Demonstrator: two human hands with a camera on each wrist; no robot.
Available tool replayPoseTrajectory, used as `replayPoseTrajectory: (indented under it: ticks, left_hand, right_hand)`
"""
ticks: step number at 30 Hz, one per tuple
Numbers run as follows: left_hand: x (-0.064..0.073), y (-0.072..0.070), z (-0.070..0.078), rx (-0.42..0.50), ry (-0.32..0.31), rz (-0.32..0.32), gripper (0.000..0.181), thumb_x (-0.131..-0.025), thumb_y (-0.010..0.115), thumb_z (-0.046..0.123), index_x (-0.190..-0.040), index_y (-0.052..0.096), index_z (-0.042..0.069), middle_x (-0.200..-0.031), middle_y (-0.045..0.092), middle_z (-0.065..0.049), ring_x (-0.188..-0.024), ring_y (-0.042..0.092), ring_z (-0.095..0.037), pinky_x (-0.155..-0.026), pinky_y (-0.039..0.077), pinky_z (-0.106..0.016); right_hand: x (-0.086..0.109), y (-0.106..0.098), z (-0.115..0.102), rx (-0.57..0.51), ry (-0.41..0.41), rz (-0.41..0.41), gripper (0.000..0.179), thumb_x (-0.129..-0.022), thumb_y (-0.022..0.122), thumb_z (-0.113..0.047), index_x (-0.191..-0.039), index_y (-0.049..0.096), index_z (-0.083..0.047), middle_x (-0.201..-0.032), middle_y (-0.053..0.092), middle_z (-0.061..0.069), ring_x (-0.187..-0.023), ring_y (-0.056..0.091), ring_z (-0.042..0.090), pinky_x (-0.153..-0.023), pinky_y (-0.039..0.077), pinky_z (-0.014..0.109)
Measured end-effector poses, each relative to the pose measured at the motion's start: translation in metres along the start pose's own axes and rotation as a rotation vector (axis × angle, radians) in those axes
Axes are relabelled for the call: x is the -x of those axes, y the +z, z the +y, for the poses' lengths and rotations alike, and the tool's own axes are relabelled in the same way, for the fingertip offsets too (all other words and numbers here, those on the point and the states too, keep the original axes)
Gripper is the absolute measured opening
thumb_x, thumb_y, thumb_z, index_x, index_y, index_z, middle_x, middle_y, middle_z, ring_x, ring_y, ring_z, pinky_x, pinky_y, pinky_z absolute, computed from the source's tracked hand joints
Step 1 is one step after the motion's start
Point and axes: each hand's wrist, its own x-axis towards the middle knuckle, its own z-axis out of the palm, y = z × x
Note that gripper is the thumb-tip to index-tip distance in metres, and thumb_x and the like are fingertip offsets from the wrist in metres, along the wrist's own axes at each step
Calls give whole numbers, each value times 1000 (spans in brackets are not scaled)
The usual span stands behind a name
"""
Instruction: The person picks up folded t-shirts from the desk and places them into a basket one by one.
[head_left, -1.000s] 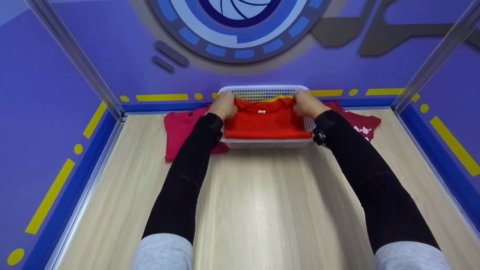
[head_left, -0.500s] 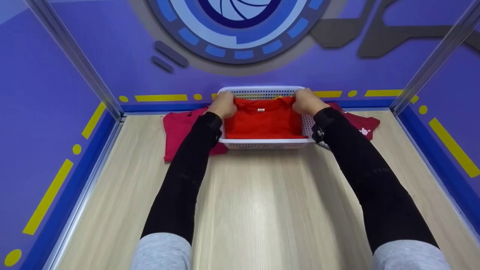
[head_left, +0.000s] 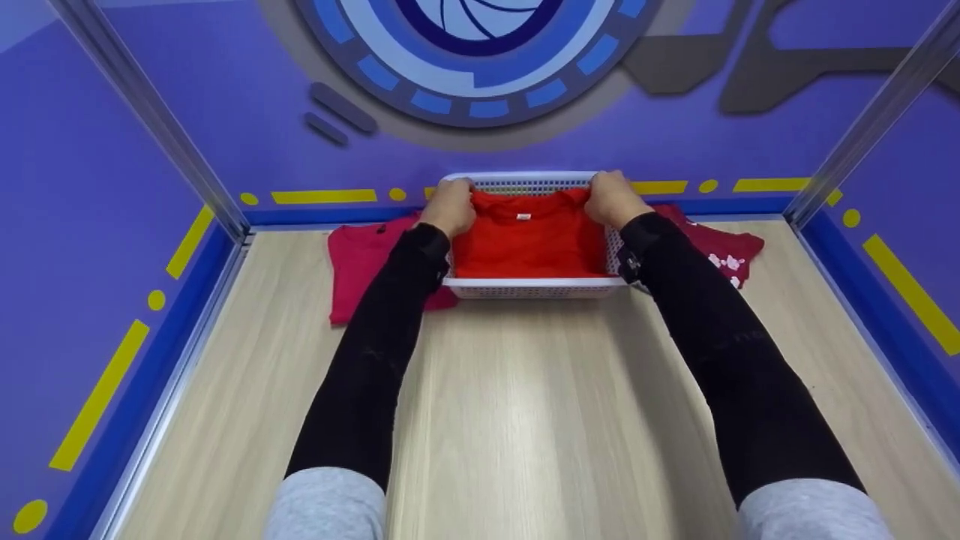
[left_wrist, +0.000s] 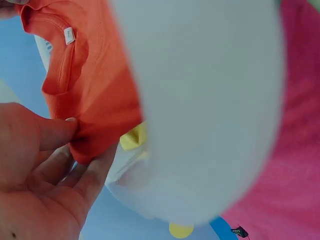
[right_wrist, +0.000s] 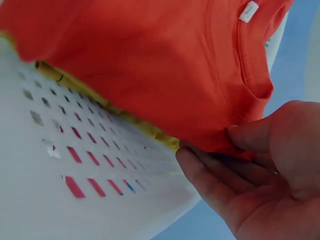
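A folded orange-red T-shirt (head_left: 532, 240) with a white neck label lies in a white plastic basket (head_left: 536, 283) by the back wall. My left hand (head_left: 451, 208) pinches the shirt's left shoulder corner between thumb and fingers, as the left wrist view shows with the hand (left_wrist: 55, 170) beside the collar. At the opposite shoulder, my right hand (head_left: 613, 199) pinches the cloth; in the right wrist view the thumb of that hand (right_wrist: 265, 170) lies on top and the fingers underneath. Yellow cloth (right_wrist: 125, 117) shows below the shirt, mostly hidden by it.
A pink-red folded garment (head_left: 360, 262) lies left of the basket, partly under my left arm. To the right is a dark red garment (head_left: 724, 251) with white flower prints. Purple panels (head_left: 225, 112) enclose the wooden table (head_left: 510, 420) at the back and sides.
The shirt's front edge has dropped from over the basket's front rim to inside it. Both hands still pinch its shoulders and have moved slightly toward the back; less yellow cloth shows.
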Motion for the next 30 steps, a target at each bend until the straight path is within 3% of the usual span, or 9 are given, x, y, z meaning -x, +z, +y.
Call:
replayPoseTrajectory:
  ticks: [3,7,10,13,17,21,24,27,30]
  left_hand:
    - [2,1,2,-29,2,11,50,-103,60,0,-153,62,3,-154,66,-21,-148,60,-35,-125,48,-42]
    - [7,1,7,-103,70,-13,38,-106,59,5,-142,71,2,-144,72,-21,-138,67,-35,-119,53,-44]
    - [2,5,7,-153,109,-114,27,-109,59,14,-123,78,2,-127,79,-17,-118,74,-31,-107,59,-44]
    - [-22,26,-7,-203,114,-270,27,-108,60,26,-112,79,7,-114,78,-11,-97,69,-24,-90,57,-39]
    - [-36,45,-17,-259,86,-422,33,-109,57,34,-118,79,11,-121,76,-9,-95,64,-22,-88,54,-36]
    - [-8,31,-1,-281,75,-503,43,-113,48,31,-142,72,11,-144,70,-14,-117,64,-28,-105,53,-41]
    - [22,8,18,-282,59,-544,49,-116,43,29,-158,60,13,-160,61,-15,-135,60,-30,-117,48,-42]
    - [30,2,21,-251,69,-496,50,-117,42,29,-162,56,11,-164,59,-15,-143,59,-30,-123,46,-41]
    - [37,-1,22,-181,155,-390,45,-117,47,26,-154,64,6,-152,68,-16,-136,65,-30,-120,50,-42]
  right_hand:
    - [3,-2,1,19,19,-11,39,-97,53,-4,-128,67,16,-141,61,41,-119,56,44,-108,52,57]
    - [6,-2,0,55,15,-3,40,-96,53,-4,-127,69,15,-138,63,40,-113,57,42,-101,54,54]
    - [8,3,-2,98,-88,16,29,-95,51,-4,-105,74,10,-112,72,32,-97,59,38,-88,53,48]
    - [10,10,-4,138,-206,-75,24,-100,52,-8,-83,68,0,-80,61,14,-79,53,29,-75,46,39]
    - [13,21,-7,190,-231,-269,27,-111,54,-19,-92,67,-7,-78,49,3,-80,53,23,-79,45,36]
    - [15,29,-6,226,-199,-331,31,-116,52,-29,-110,72,-5,-90,57,7,-90,60,27,-92,49,43]
    - [16,30,-5,221,-189,-348,32,-117,51,-31,-115,72,-6,-95,59,9,-93,61,27,-94,49,44]
    - [19,26,-5,186,-219,-328,33,-117,50,-30,-116,71,-5,-91,57,7,-90,59,26,-91,47,41]
    - [28,15,-6,109,-258,-301,34,-117,51,-30,-109,72,-5,-80,50,2,-78,54,21,-80,45,37]
